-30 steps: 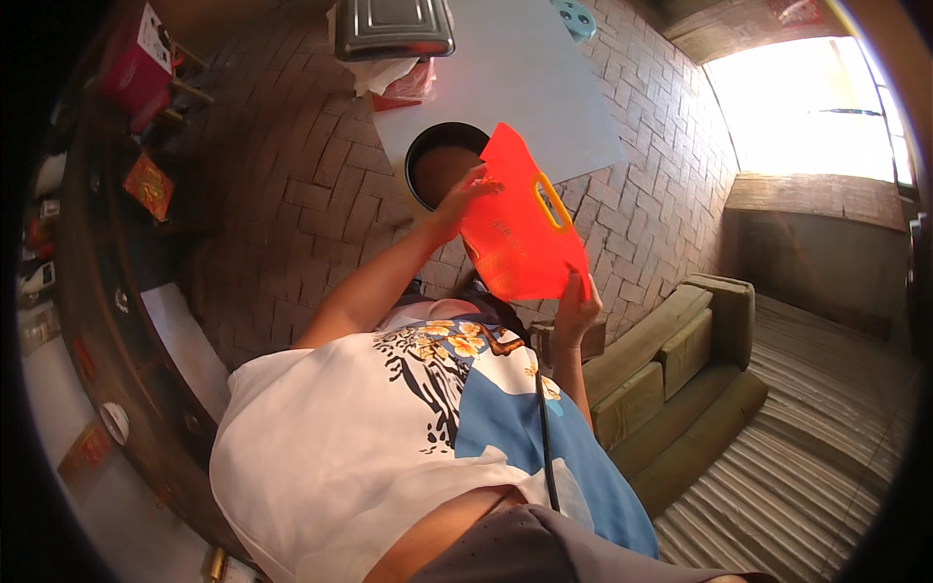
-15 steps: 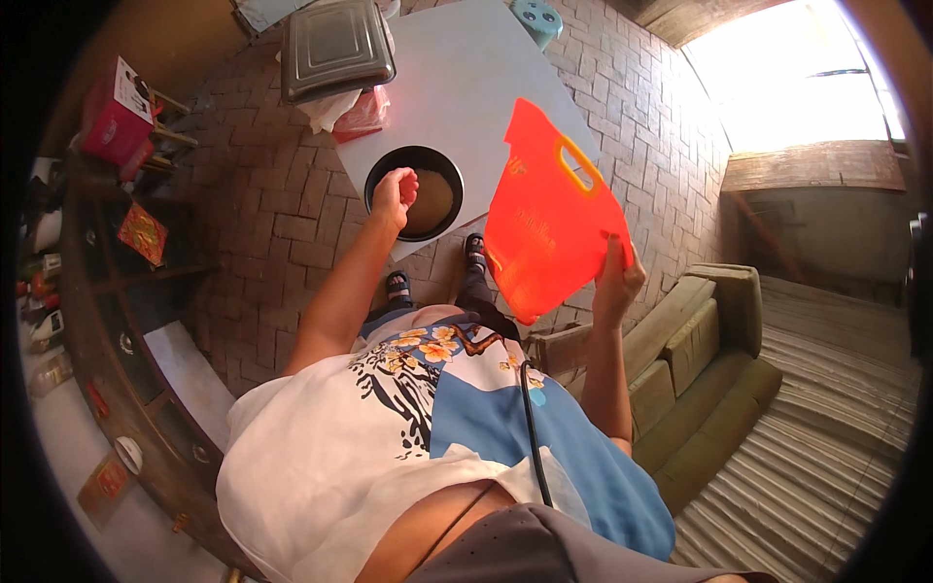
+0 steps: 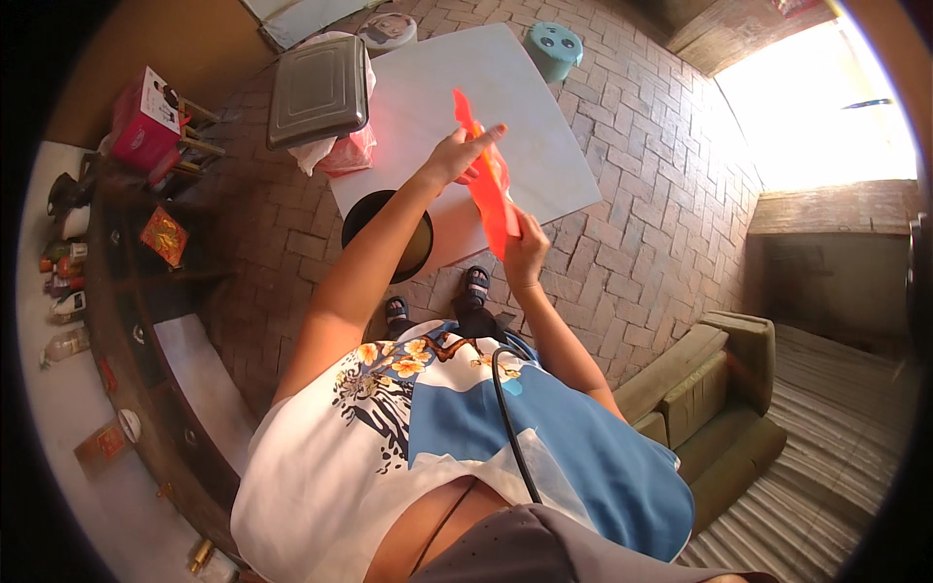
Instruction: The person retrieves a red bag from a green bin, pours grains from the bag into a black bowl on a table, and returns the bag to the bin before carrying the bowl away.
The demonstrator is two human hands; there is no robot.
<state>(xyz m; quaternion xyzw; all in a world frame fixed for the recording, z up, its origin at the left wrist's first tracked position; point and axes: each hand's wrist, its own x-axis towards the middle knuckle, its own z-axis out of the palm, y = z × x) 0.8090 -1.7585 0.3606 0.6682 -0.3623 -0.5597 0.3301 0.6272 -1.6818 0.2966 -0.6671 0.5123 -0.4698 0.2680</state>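
A bright red-orange plastic bag [image 3: 493, 206] is held up above the table, turned nearly edge-on. My right hand [image 3: 528, 249] is closed on its lower right edge. At its upper part is my left hand [image 3: 455, 157], with one digit stretched across the bag and the other fingers bent against its left side; the bag partly hides their grip. Below my left forearm, a round black pot [image 3: 420, 255] stands at the table's near corner. The forearm covers much of it, and its contents barely show.
The white table [image 3: 544, 136] carries a rectangular metal tray or lid [image 3: 319, 92] over pink plastic bags [image 3: 350, 153] at its left. A teal stool [image 3: 552, 51] and a round pale stool [image 3: 387, 32] stand beyond. A green sofa [image 3: 719, 398] is at right, a dark cabinet [image 3: 146, 340] at left.
My left hand has moved from over the pot up and right to the bag. My right hand has brought the bag leftward and turned it from broadside to nearly edge-on.
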